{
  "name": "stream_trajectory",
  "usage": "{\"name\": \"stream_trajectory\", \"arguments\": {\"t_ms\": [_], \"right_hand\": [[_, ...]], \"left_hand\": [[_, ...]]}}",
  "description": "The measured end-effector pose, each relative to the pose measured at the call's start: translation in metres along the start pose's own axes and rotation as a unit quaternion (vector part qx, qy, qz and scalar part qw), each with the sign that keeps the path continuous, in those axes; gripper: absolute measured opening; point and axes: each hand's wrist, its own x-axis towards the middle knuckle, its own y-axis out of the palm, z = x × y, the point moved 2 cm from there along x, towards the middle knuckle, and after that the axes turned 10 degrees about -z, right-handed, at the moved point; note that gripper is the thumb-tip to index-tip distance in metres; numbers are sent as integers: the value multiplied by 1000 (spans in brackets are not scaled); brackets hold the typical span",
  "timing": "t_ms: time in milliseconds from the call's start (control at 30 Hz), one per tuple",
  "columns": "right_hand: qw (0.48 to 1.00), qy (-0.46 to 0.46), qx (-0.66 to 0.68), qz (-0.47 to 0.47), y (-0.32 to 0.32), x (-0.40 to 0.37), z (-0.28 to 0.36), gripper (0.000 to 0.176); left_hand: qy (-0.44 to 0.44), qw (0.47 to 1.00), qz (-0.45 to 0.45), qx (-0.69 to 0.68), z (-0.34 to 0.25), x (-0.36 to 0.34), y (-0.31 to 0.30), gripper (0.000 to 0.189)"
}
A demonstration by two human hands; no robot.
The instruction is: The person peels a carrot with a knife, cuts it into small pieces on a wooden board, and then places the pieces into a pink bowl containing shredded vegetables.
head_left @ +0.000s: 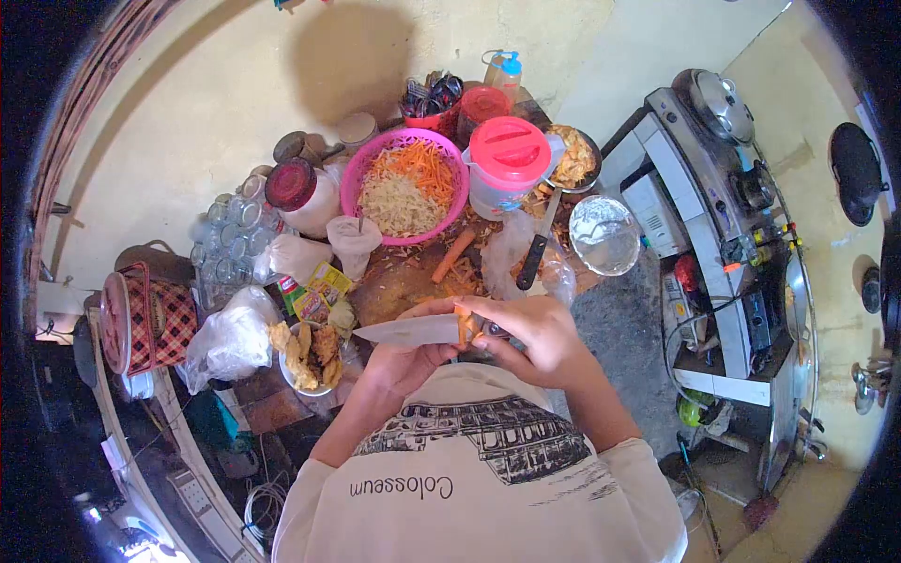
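Observation:
My right hand [530, 338] is closed round the dark handle of a knife [408, 331], whose wide blade points left in front of my chest. An orange carrot piece [465, 325] is at the handle end of the blade, between my two hands. My left hand [404, 364] is curled behind the blade, its fingertips at the top and bottom of the carrot piece; its palm is partly hidden. Beyond my hands, a peeled carrot [454, 255] lies on the brown board [389, 281]. A pink basket [349, 188] holds shredded carrot and pale shreds.
A second knife [533, 261] lies at the right near a metal bowl [603, 235] and a red-lidded jug [510, 159]. On the left are a bowl of fried food [305, 385], plastic bags [230, 338], glass jars [235, 225] and a plaid container [160, 314]. A stove [699, 159] stands right.

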Motion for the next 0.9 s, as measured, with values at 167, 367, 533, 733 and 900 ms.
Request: {"name": "stream_trajectory", "arguments": {"t_ms": [167,367,533,733,900], "right_hand": [[998,-13,32,-57,9,-3,-5,41],[993,1,58,-104,16,-2,-5,39],[991,41,48,-117,21,-3,-3,37],[986,81,59,-137,27,-5,-1,35],[952,211,143,-168,41,-15,-20,32]], "left_hand": [[15,1000,-11,-3,2,1,0,41],[48,996,-54,57,-4,-1,13,36],[84,983,-130,96,-7,-5,28,24],[102,970,-167,144,-7,-3,29,20],[73,963,-179,187,-5,-3,37,25]]}}
